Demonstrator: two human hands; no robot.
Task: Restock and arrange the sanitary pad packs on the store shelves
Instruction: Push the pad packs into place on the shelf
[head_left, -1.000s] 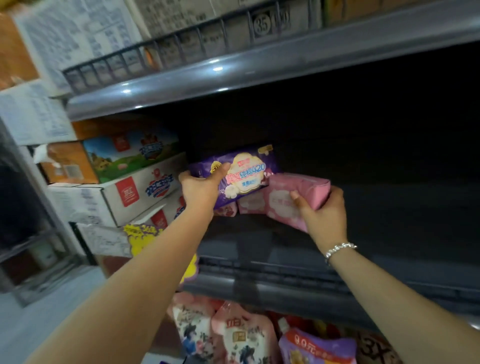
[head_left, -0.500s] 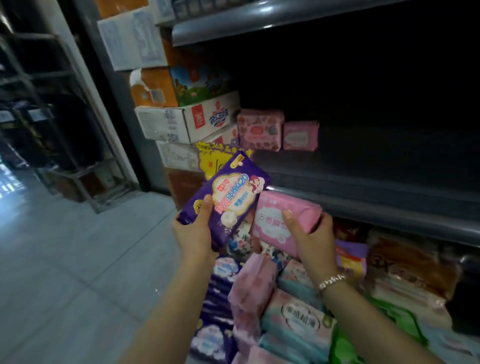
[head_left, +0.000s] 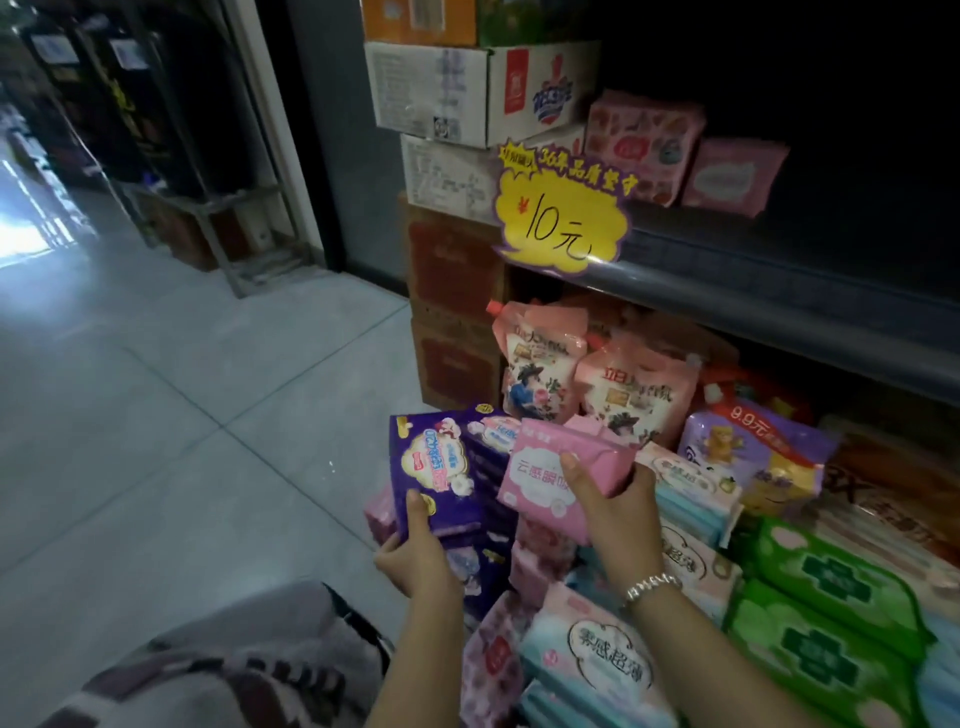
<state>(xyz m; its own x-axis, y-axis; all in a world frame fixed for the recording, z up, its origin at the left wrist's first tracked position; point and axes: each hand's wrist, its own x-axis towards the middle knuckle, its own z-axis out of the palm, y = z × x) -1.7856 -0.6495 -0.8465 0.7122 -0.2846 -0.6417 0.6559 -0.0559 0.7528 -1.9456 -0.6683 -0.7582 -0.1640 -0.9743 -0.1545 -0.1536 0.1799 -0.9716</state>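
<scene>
Glossy plastic wrap on everything down here, soft pillow-shaped packs catching the dim light. Purple pad pack (head_left: 435, 470), flat and rectangular, printed with a pale cloud panel, pinched at its lower edge by the left hand (head_left: 415, 558), thumb on the front, fingers curled behind; held upright over a stack of more purple packs (head_left: 485, 525). Pink pad pack (head_left: 550, 478), puffy and matte-looking, clamped in the right hand (head_left: 615, 512), thumb across its face and fingers wrapped round the far end, tilted, just beside the purple one. Beaded bracelet (head_left: 652, 582) on the right wrist.

Heaped below and to the right: pale blue-and-pink packs (head_left: 605, 665), bright green packs (head_left: 826, 618), spouted pink pouches (head_left: 540, 364) standing behind. On the dark shelf (head_left: 779, 291) above: two pink packs (head_left: 644, 143) side by side, next to stacked cardboard cartons (head_left: 467, 88). Jagged yellow price tag (head_left: 563, 218) fixed at the shelf's left front edge. Grey tiled floor (head_left: 156, 415) to the left; both forearms reaching forward from the lower frame.
</scene>
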